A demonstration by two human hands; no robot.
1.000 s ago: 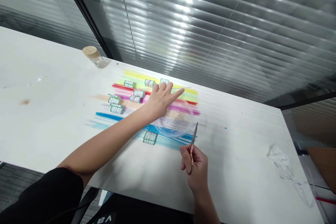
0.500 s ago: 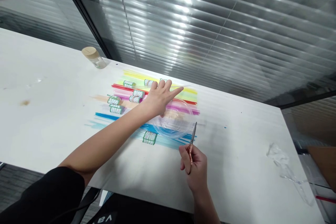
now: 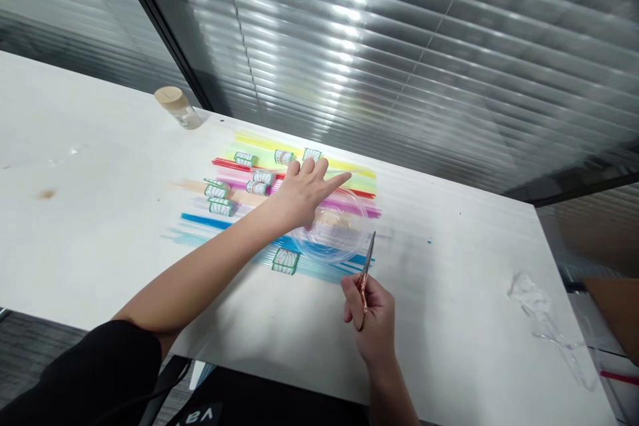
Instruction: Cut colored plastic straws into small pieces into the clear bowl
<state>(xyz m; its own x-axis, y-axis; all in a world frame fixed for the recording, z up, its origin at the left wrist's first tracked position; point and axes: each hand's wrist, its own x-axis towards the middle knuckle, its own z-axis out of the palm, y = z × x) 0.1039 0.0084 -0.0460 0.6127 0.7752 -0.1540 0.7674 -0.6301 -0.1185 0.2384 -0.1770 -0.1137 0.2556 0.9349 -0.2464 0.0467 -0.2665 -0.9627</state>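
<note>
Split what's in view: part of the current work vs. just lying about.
Likely in use:
- scissors, held in the right hand
- coloured strands, spread under the left hand and forearm
- green-edged labels among them
- clear round item by the left hand

Apparently lying about:
- jar with tan lid
- crumpled clear plastic

The widest open lane is the bare desk (image 3: 449, 293) between the scissors (image 3: 367, 273) in the right hand (image 3: 372, 309) and the crumpled clear plastic (image 3: 534, 303) near the right end. Another broad stretch lies left of the coloured strips (image 3: 287, 245), with a jar (image 3: 178, 108) at its back edge. Over the strips, the left hand (image 3: 304, 194) and forearm bar the way diagonally; beside them, a clear round plastic piece (image 3: 332, 247) blocks low passage. Blinds (image 3: 399, 80) rise behind the desk.
</note>
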